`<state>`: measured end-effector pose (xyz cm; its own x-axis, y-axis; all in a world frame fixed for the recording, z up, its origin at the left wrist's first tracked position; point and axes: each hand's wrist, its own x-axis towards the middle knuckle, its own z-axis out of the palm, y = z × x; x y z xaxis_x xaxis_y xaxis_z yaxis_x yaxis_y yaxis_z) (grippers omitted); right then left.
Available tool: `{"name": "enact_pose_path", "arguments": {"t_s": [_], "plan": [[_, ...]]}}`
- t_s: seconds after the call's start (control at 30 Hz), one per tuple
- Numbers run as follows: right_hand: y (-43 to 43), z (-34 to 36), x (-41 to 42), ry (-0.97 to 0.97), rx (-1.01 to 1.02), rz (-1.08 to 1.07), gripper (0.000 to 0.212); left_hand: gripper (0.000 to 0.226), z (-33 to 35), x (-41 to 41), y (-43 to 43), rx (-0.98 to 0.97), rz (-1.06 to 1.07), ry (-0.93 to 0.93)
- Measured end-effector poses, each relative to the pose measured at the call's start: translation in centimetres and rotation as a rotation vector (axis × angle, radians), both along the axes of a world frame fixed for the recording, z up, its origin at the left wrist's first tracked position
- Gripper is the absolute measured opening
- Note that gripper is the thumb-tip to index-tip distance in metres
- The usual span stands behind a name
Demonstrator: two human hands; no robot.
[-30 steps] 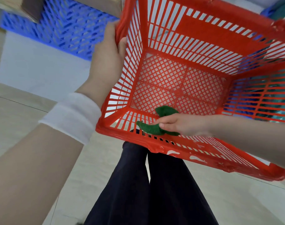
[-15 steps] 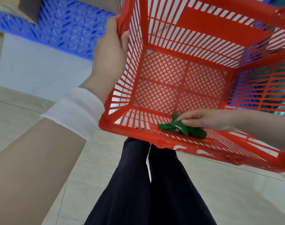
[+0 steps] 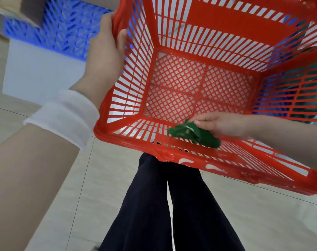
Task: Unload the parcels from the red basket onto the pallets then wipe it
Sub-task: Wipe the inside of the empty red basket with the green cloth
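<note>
Cloth (image 3: 192,133) — under right hand's (image 3: 224,125) fingertips (image 3: 199,122)

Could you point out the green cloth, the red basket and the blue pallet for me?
green cloth (image 3: 193,133), head view, its crumpled middle.
red basket (image 3: 226,22), head view, solid band of its far wall.
blue pallet (image 3: 63,29), head view, its lattice face.

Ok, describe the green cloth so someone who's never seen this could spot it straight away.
Start at the big red basket, gripped at its rim by the left hand. On its slatted wall nearest the person, the right hand holds the green cloth against the plastic. It is the only soft, crumpled green thing among rigid red slats.
</note>
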<state>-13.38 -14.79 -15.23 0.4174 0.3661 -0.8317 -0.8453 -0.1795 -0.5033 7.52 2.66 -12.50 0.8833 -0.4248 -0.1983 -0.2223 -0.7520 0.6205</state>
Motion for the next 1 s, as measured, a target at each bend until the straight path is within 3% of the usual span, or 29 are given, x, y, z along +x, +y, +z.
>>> {"name": "enact_pose_path", "arguments": {"t_s": [0.23,0.37,0.5,0.63,0.77,1.0], "plan": [[5.4,-2.1,2.7,-0.282,-0.078,0.211,0.032,0.041,-0.3,0.2,0.1,0.038,0.002,-0.048],[2.5,-0.8,0.2,-0.195,0.005,0.159,0.026,0.045,-0.3,0.3,0.0,0.068,-0.017,-0.088],[-2.0,0.5,-4.2,-0.074,-0.038,0.174,0.022,0.047,-0.4,0.2,0.2,0.089,-0.012,-0.078],[-4.9,1.1,-7.3,0.066,-0.083,0.126,0.033,0.047,-0.5,0.0,0.2,0.066,-0.010,-0.074],[-3.1,0.7,-6.1,0.014,-0.097,0.150,0.021,0.045,-0.6,0.2,0.0,0.077,0.004,-0.106],[-1.8,1.3,-5.6,-0.034,-0.053,0.218,0.028,0.045,-0.8,0.2,0.0,0.064,0.028,-0.091]]}}
